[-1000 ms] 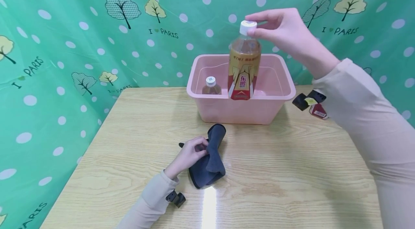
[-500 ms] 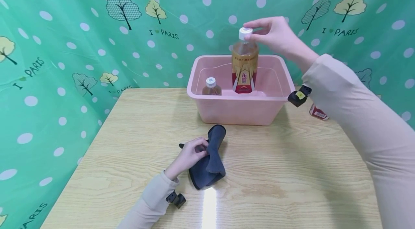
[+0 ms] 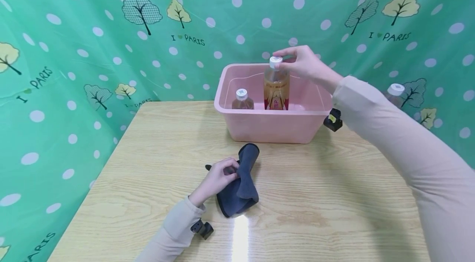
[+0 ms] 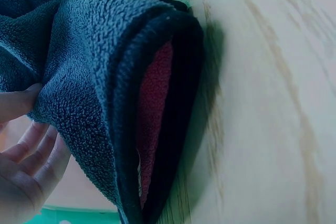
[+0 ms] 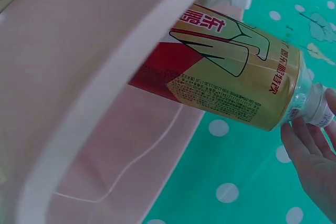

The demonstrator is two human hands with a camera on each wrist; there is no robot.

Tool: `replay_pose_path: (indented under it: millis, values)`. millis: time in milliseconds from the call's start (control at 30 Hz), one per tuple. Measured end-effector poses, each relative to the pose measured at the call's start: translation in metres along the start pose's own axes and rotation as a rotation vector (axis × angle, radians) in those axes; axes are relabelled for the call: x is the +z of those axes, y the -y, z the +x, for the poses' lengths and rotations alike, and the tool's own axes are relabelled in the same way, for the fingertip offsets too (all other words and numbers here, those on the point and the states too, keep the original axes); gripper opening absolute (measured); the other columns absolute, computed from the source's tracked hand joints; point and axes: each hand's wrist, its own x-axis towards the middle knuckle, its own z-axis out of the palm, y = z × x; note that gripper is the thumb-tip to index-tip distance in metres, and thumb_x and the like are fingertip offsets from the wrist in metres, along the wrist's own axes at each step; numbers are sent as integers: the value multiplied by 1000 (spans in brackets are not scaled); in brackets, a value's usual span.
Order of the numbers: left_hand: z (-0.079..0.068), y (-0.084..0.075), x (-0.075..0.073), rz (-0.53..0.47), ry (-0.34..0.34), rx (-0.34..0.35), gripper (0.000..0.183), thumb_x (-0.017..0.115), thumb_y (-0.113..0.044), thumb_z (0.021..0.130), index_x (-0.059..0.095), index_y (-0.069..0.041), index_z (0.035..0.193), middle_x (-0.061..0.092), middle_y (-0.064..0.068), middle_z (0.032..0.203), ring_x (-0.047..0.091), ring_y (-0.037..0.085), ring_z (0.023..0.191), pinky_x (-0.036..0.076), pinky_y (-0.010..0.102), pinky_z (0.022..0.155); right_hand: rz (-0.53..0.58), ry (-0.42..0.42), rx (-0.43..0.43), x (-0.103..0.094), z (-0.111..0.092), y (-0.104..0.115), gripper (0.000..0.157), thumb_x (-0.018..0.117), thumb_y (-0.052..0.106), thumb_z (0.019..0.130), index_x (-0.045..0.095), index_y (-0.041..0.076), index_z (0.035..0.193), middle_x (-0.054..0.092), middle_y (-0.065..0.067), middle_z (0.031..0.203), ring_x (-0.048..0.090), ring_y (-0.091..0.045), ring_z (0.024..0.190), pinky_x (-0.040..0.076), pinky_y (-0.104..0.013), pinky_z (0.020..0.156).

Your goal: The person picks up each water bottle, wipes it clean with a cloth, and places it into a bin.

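Note:
By its white cap, my right hand (image 3: 302, 64) holds a gold-and-red labelled drink bottle (image 3: 276, 89) upright, its lower part inside the pink plastic bin (image 3: 267, 126). The bin's front wall hides the bottle's base in the head view. A second bottle with a white cap (image 3: 242, 99) stands in the bin's left part. In front of the bin, my left hand (image 3: 219, 177) pinches a dark grey-blue cloth (image 3: 239, 190) that lies crumpled on the table. Up close in the left wrist view, the cloth (image 4: 84, 61) has a black hem and a red underside, with thumb and fingers at its fold.
Behind the right sleeve, another white-capped bottle (image 3: 395, 93) stands at the table's right rear, mostly covered. A green dotted curtain (image 3: 208, 47) hangs behind the wooden table (image 3: 156, 142). The bin's raised rim surrounds both bottles inside it.
My right hand has lowered the bottle from above the bin down into it, drifting slightly left. The right sleeve now uncovers the cap of the bottle behind it. My left hand and cloth stay put.

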Motion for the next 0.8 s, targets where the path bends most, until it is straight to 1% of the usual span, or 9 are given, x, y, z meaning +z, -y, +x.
replay_pose_path:
  millis: [33, 100, 200, 400, 633, 800]
  values:
    - [0, -4, -1, 1, 1, 1, 12, 56, 14, 73, 57, 4, 80, 57, 15, 83, 58, 27, 73, 49, 27, 63, -3, 12, -3, 1, 0, -2, 44, 55, 23, 86, 47, 12, 128, 50, -9, 125, 53, -18, 104, 42, -27, 85]
    - [-1, -6, -1, 1, -1, 0, 12, 56, 14, 73, 57, 4, 80, 57, 15, 83, 58, 27, 73, 49, 27, 63, -31, 26, -5, 4, 1, -5, 44, 55, 25, 86, 47, 13, 128, 50, -8, 125, 52, -20, 106, 39, -32, 87]
    - [-1, -9, -1, -3, -2, 5, 12, 56, 15, 73, 57, 5, 79, 57, 15, 82, 58, 27, 73, 49, 28, 63, -24, 52, 2, 9, 0, -10, 43, 55, 25, 86, 48, 14, 127, 50, -7, 125, 49, -21, 110, 35, -37, 93]
    - [-1, -10, -1, -8, 3, 4, 12, 56, 15, 73, 57, 5, 80, 58, 15, 83, 58, 28, 74, 49, 30, 64, 24, 98, -12, 18, -2, -22, 41, 55, 18, 87, 48, 10, 126, 51, -9, 123, 47, -21, 111, 37, -36, 95]
    - [-1, -9, -1, -6, 7, 20, 13, 55, 15, 73, 57, 5, 79, 57, 15, 82, 57, 28, 73, 49, 28, 63, -33, 86, -45, 28, -1, -33, 38, 57, 12, 85, 51, 5, 122, 50, -12, 124, 48, -23, 110, 36, -37, 95]
    - [-1, -9, 0, -4, 13, 19, 13, 55, 15, 73, 57, 4, 80, 57, 14, 83, 57, 27, 73, 48, 27, 63, -59, 120, -13, 33, -1, -37, 38, 57, 10, 85, 51, 5, 122, 50, -12, 124, 48, -23, 109, 38, -37, 93]
